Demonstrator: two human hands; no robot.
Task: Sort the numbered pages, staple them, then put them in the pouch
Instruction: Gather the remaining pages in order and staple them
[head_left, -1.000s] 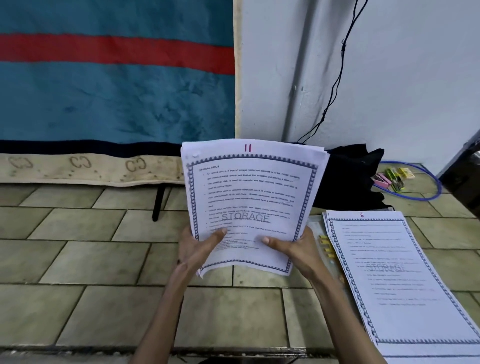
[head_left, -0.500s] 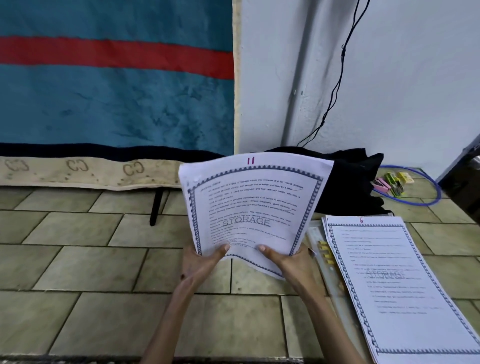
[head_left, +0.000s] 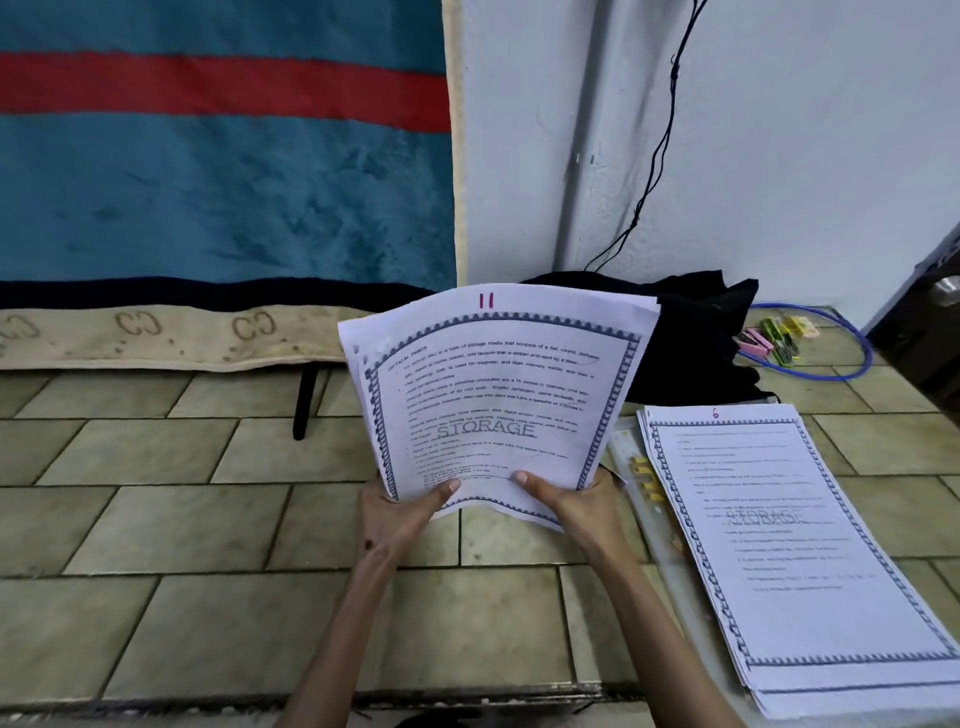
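Bare tiled floor (head_left: 218, 525) lies open left of the hands. On the right, a paper stack (head_left: 810, 545) covers the floor; a black cloth (head_left: 696, 343) blocks the way behind.

— What sort of place is this?
— A room in a home, by the look of it; a tiled floor (head_left: 218, 525) serves as the work surface; a teal blanket with a red stripe (head_left: 223, 156) hangs over a bed edge.
— Anything else domestic?
— A painted white wall (head_left: 810, 156) with a loose black cable (head_left: 660, 150); a heap of black cloth (head_left: 696, 332); printed pages (head_left: 795, 545) spread on the tiles.
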